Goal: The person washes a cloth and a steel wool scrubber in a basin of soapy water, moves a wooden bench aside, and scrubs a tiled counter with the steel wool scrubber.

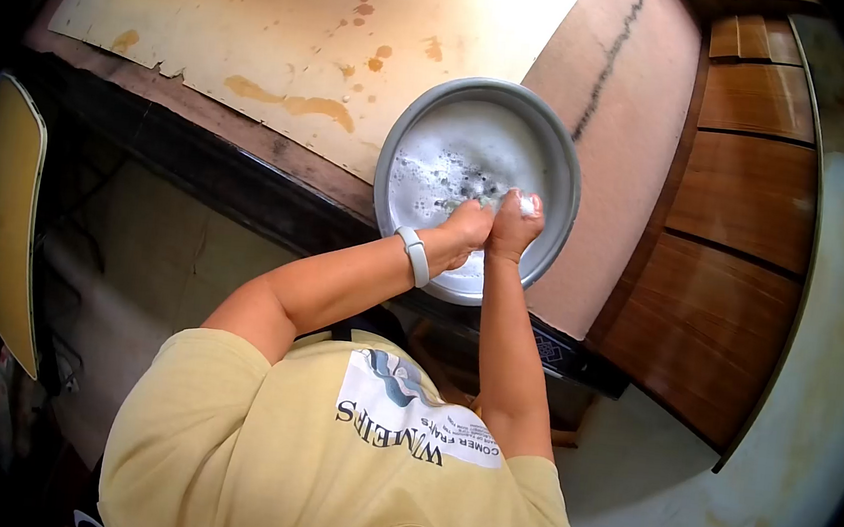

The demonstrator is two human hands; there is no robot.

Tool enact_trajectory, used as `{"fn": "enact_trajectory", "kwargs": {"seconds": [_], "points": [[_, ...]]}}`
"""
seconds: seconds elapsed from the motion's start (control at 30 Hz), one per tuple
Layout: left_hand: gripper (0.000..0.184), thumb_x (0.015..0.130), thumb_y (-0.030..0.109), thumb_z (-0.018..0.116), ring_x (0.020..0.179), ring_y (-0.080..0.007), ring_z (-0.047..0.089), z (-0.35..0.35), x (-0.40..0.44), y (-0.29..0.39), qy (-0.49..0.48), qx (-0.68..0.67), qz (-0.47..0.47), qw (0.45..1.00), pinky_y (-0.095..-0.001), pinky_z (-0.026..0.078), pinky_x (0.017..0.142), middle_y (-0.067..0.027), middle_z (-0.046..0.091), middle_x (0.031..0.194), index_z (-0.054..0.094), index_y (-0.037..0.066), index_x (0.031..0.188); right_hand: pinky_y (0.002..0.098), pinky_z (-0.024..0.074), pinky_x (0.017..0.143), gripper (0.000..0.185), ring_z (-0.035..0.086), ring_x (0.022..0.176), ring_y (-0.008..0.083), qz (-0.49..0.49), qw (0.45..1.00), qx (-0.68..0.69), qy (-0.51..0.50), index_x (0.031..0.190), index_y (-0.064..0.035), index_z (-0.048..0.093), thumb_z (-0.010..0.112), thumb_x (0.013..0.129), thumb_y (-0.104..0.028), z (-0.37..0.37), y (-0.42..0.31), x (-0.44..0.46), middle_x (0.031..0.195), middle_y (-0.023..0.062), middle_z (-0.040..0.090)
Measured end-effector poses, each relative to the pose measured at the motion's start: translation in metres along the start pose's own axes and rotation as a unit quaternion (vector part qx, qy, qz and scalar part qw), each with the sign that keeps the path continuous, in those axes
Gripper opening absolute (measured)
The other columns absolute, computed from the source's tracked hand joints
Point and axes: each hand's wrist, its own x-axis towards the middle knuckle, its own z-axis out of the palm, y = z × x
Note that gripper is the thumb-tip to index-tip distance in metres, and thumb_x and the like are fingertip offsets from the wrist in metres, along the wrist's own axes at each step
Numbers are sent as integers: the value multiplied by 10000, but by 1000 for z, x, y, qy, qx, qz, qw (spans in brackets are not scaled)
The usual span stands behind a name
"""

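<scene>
A round grey metal basin point(387, 175) holds cloudy, sudsy water with bubbles on its surface. Over its near right part, my two hands are close together. My left hand point(468, 224), with a pale band on its wrist, is closed, and its fingers point toward the basin's middle. Beside it, my right hand point(516, 230) is closed in a fist, with white foam on its fingers. Something wet and greyish shows in the gap between the two hands, but I cannot make out what it is.
The basin stands on a pinkish tabletop point(636, 112), near its front edge. A stained pale board point(291, 41) lies to the left. Brown wooden panels point(739, 191) run along the right side. A yellowish round-edged panel point(6, 227) stands at far left.
</scene>
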Motion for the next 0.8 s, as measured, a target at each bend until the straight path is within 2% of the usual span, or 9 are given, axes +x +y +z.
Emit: {"fn": "enact_trajectory", "kwargs": {"seconds": [0.17,0.3,0.37,0.43,0.53,0.63,0.7,0.73,0.8], "points": [[267,912,183,348,797,-141,502,-4,-14,5,-54,135,69,987,-290,423,727,-86,546,923,514,-13,990,264,371,480,137,426,525,99,-15,999,7,30,652,-14,461,538,744,-80,-2,15,10,572,17,470],[264,919,193,352,769,-112,483,-13,-3,-2,-85,192,47,976,-266,424,713,-66,542,901,513,-8,975,266,388,476,122,483,514,119,11,1000,8,12,670,-7,477,512,751,-91,-7,9,16,579,54,525],[271,924,220,361,768,-92,483,-18,-3,-3,-93,257,46,961,-255,424,710,-41,544,894,517,5,975,265,402,468,126,541,519,147,157,985,62,-33,668,-16,483,491,755,-106,-13,11,23,609,103,578],[271,920,257,389,769,-76,487,-21,-11,9,-109,216,44,969,-254,435,705,-4,549,873,530,39,999,305,427,518,185,580,579,193,177,981,76,-37,695,17,531,504,759,-155,-26,33,39,648,134,608],[306,914,244,408,800,-86,494,-30,-4,28,-82,240,77,964,-242,438,712,-16,544,914,495,41,1125,371,425,678,375,586,731,258,96,964,-247,-28,821,58,594,506,785,-304,-49,36,56,726,152,624],[485,886,253,467,945,-161,505,-32,-1,51,-66,132,102,984,-295,416,822,-74,495,1115,316,81,1313,374,417,715,405,575,784,286,200,965,-171,-1,826,52,593,501,788,-341,-68,66,79,827,198,616],[703,845,268,528,1135,-268,413,-31,3,64,-40,76,38,996,-386,329,941,-131,331,1319,101,136,1387,381,410,767,421,555,857,320,256,965,-48,14,923,40,577,519,777,-350,-72,85,78,936,232,583],[781,821,263,545,1243,-325,278,-33,4,66,-38,84,21,995,-447,237,997,-154,210,1392,20,155,1389,385,413,782,409,551,870,335,193,968,-160,19,983,28,555,532,771,-322,-69,90,71,951,232,575],[767,820,245,533,1251,-329,258,-41,13,52,-12,67,23,997,-452,237,998,-159,215,1388,26,152,1389,395,405,836,452,526,948,358,10,928,-368,-57,1132,-27,490,577,736,-227,-66,84,48,1032,230,542]]}}
